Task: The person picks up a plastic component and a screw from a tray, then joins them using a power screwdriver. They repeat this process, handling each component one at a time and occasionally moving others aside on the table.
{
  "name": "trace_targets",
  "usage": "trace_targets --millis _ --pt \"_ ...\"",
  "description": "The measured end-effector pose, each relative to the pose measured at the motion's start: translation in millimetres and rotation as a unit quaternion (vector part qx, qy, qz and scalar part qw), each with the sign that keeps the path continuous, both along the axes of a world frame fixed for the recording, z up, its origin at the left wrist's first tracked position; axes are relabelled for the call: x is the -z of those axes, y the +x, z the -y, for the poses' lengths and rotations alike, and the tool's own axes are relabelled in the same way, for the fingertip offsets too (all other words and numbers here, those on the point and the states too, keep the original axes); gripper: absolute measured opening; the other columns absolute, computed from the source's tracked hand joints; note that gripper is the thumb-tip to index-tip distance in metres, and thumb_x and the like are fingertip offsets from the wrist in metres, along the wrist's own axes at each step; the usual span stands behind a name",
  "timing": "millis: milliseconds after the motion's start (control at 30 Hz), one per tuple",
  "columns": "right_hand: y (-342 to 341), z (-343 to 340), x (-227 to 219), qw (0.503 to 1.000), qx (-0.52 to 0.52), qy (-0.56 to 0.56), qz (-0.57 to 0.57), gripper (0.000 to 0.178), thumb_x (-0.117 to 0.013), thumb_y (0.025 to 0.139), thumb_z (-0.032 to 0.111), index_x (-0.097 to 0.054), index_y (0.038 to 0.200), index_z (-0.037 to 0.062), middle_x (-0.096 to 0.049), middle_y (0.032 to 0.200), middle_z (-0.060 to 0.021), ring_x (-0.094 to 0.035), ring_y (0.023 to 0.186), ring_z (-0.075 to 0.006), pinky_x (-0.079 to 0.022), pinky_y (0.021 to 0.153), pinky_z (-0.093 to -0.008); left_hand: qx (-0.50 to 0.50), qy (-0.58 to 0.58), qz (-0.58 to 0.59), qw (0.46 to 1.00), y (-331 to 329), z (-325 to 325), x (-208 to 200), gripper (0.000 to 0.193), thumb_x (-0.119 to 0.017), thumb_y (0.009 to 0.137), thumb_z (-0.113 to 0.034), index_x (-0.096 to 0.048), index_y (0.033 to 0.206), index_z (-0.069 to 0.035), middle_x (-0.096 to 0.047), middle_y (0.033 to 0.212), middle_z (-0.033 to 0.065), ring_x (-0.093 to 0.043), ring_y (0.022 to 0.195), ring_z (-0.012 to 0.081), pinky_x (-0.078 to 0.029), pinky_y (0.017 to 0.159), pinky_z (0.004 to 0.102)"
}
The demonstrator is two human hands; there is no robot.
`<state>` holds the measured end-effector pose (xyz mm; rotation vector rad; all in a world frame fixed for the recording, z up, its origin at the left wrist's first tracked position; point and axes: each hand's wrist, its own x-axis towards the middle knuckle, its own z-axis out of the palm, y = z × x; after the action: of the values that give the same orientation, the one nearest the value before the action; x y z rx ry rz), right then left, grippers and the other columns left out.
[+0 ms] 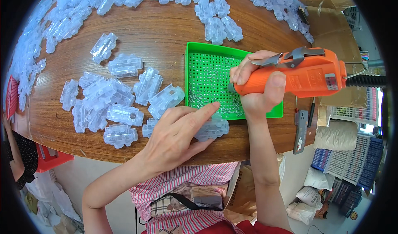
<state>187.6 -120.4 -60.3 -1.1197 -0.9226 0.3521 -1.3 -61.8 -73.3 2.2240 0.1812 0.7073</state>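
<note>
My right hand is wrapped round an orange electric screwdriver, held sideways over a green tray with its dark nose pointing left. Many small silvery screws lie in the tray, whose floor is a grid of holes. At the tray's near edge, my left hand grips a clear plastic shell between thumb and fingers. Its index finger stretches over the tray's near side. The left fingers partly cover the shell. More clear shells lie loosely piled left of this hand.
Heaps of clear shells line the table's far and left edges. Right of the tray lie a grey phone and a dark, thin tool. A black coiled cable runs from the screwdriver. Another person's arm shows at far left.
</note>
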Motion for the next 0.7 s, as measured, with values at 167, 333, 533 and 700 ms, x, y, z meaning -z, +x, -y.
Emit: trace_targets --millis 167,333,533,700 --pt "-1.6 -1.4 0.7 1.000 0.016 -0.011 -0.004 0.060 -0.048 0.086 0.059 -0.051 0.100 0.0008 -0.047 0.057 -0.0066 -0.045 0.053 -0.0159 -0.041 0.053 -0.0311 -0.010 0.015 0.004 1.000 0.8 0.0 1.0 0.076 -0.084 0.060 -0.010 -0.050 0.128 -0.005 -0.066 0.098 0.0063 -0.061 0.087 0.0231 -0.047 0.078 0.0340" --pt "-2.5 -1.0 -1.1 0.999 0.026 -0.024 0.017 0.063 -0.049 0.085 0.060 -0.052 0.104 0.0003 -0.048 0.058 -0.0065 -0.045 0.053 -0.0160 -0.042 0.053 -0.0308 -0.024 -0.009 0.001 1.000 0.7 2.1 1.3 0.066 -0.084 0.061 -0.011 -0.052 0.119 -0.006 -0.065 0.097 0.0062 -0.061 0.088 0.0242 -0.047 0.077 0.0354" --pt "-8.1 25.2 -45.6 0.977 -0.192 0.096 -0.010 0.075 -0.050 0.082 0.067 -0.052 0.116 0.0006 -0.052 0.063 -0.0068 -0.048 0.056 -0.0178 -0.043 0.053 -0.0325 -0.018 -0.016 -0.008 1.000 -3.4 -0.1 0.8 0.061 -0.083 0.064 -0.015 -0.051 0.115 -0.006 -0.063 0.100 0.0080 -0.061 0.091 0.0272 -0.048 0.079 0.0369" --pt "-55.1 42.8 -67.9 0.984 -0.151 0.079 0.055 0.068 -0.053 0.083 0.066 -0.048 0.109 0.0039 -0.056 0.068 -0.0084 -0.054 0.063 -0.0207 -0.047 0.052 -0.0333 -0.010 -0.039 -0.001 0.999 -2.4 1.4 -1.6 0.060 -0.080 0.066 -0.013 -0.049 0.116 -0.004 -0.061 0.101 0.0110 -0.059 0.094 0.0300 -0.047 0.081 0.0387"
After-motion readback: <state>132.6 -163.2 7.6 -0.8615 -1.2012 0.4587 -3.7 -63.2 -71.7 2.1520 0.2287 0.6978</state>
